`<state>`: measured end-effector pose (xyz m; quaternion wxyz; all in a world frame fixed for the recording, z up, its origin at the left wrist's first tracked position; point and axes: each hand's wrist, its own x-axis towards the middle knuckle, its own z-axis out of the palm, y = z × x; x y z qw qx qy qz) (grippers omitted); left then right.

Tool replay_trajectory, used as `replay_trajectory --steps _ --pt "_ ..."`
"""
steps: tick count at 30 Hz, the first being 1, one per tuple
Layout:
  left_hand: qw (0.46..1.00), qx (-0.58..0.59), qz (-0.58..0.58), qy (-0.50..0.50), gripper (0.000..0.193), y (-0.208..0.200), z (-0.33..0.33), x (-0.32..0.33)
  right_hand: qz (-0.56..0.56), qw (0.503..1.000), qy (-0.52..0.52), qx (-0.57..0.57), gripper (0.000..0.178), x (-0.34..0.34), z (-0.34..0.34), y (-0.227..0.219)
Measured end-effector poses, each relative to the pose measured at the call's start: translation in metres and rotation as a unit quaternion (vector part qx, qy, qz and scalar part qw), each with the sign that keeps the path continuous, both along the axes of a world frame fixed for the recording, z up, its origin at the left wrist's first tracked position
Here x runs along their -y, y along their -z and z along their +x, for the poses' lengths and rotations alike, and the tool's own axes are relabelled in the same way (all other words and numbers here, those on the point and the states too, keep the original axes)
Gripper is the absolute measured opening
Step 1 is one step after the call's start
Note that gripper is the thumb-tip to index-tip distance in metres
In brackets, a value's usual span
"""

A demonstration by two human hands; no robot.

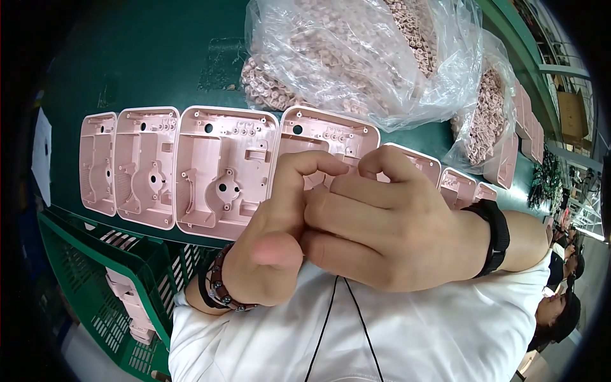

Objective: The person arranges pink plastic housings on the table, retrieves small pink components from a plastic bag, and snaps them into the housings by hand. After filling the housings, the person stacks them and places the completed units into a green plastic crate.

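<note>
My left hand (273, 223) and my right hand (398, 229) meet in front of my chest, fingers curled toward each other. The left thumb points up toward the view, and its index finger bends in to the right index finger. Whatever the fingertips hold, if anything, is hidden behind the knuckles. Just beyond them lies a pink plastic housing shell (363, 132), partly covered by the hands. Left of it sits another pink shell (254, 172), open side up, with a round hole, posts and inner ribs.
More pink shells (146, 159) stand in the row on the green table (146, 57). Clear plastic bags (356, 57) of small pink parts lie at the back. A green slotted crate (83, 286) with pink pieces stands at lower left. People (557, 312) are at far right.
</note>
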<state>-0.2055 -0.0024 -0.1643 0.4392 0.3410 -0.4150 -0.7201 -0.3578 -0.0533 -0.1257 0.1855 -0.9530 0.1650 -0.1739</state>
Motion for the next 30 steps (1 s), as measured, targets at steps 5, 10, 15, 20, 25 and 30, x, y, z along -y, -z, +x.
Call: replay_trajectory --steps 5,10,15,20,25,30 --pt "0.997 -0.005 0.001 -0.079 0.092 -0.005 -0.008 0.002 0.001 0.998 0.020 0.058 0.015 0.000 0.005 0.006" --pt "0.996 0.044 -0.063 -0.043 0.067 0.005 0.016 -0.005 -0.039 0.996 0.013 0.076 0.019 0.011 -0.007 -0.009" --pt "0.995 0.065 -0.078 -0.018 0.039 0.007 0.016 -0.014 0.201 0.976 0.024 0.078 0.022 0.013 -0.005 -0.012" --pt "0.993 -0.034 0.012 -0.110 0.024 -0.004 0.009 -0.016 0.254 0.961 -0.031 0.105 0.022 0.022 0.001 -0.011" --pt "0.908 0.382 -0.076 -0.158 0.021 -0.007 0.023 -0.007 0.140 0.990 0.033 0.005 0.021 0.065 0.002 -0.002" --pt "0.749 0.617 -0.195 -0.145 0.024 -0.002 0.024 -0.002 -0.052 0.994 -0.012 -0.094 0.009 0.082 0.012 0.027"
